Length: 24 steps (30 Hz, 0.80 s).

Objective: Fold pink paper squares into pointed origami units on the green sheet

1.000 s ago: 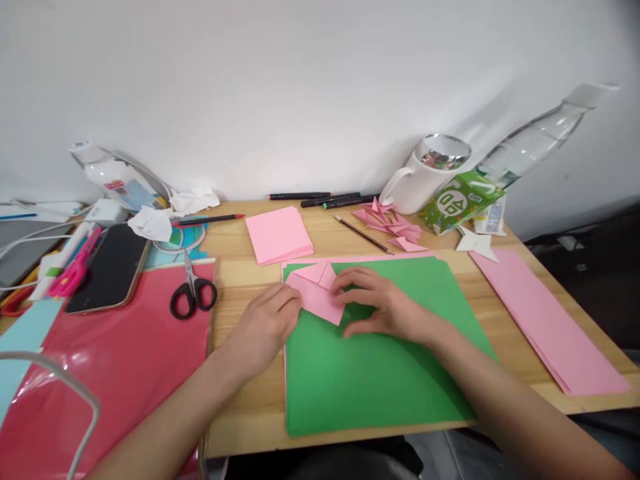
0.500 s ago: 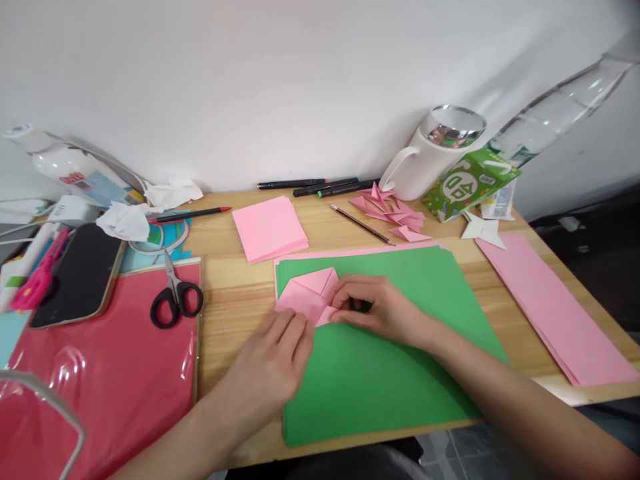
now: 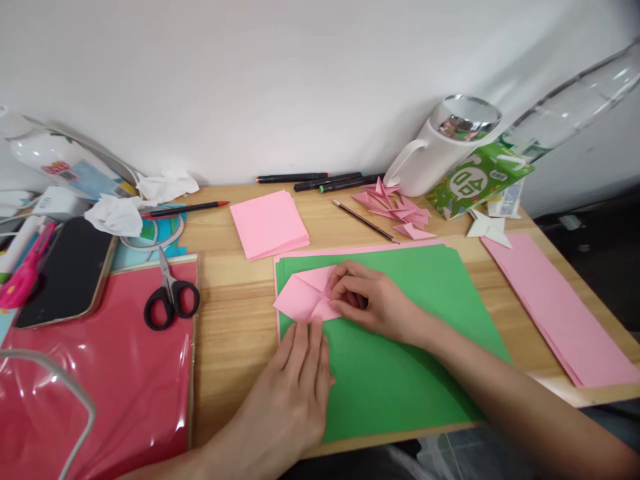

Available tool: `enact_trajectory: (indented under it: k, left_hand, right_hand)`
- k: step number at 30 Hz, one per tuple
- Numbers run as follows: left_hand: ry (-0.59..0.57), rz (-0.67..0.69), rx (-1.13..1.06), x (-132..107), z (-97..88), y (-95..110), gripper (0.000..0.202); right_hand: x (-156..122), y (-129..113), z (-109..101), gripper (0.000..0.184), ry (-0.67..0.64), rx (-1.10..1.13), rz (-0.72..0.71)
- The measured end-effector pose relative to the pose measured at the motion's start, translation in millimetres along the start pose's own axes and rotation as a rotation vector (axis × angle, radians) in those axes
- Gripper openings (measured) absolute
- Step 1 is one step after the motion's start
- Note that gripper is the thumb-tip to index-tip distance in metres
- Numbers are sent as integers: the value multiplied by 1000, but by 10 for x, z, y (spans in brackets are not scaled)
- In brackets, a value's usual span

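paper [image 3: 298,301]: lay part-folded on green sheets [image 3: 400,387]
left hand [image 3: 297,393]: rested flat, outstretched, at paper's near edge
right hand [image 3: 375,301]: pinched paper's right side
fold [image 3: 309,285]: likely needed edges matched before firm creasing

Along the far edge of the pale wooden table [image 3: 235,293], you have three slim black markers [image 3: 327,181]. Toward the far right corner you see a white cylindrical mug with a shiny metallic rim [image 3: 425,160], a green patterned packet with white lettering [image 3: 480,180] and a clear plastic bottle [image 3: 575,107]. To your left lies a red, glossy plastic-covered pack [image 3: 100,387]; black-handled metal scissors [image 3: 170,295] rest near its far right corner, and a black rectangular phone [image 3: 65,270] overlaps its far edge. Beyond sit crumpled white tissues [image 3: 115,215].
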State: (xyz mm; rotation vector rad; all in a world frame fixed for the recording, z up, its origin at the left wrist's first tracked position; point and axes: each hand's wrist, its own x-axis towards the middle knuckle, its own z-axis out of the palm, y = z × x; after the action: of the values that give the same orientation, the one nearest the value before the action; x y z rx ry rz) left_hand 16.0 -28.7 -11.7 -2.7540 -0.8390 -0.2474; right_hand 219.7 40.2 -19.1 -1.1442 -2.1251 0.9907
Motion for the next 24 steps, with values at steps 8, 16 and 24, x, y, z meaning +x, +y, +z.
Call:
enact_trajectory:
  k: [8,16,24]
  left_hand:
    - [-23,-30,-24,-79,-27,45,47]
    - [-66,-8,-12,-83,-5,66,48]
    - [-86,-11,-6,-80,-17,95,52]
  right_hand:
    - [7,5,-8,9,-20,35,23]
    - [5,-19,-7,9,-24,27,34]
    - [33,-26,1,10,-6,36,37]
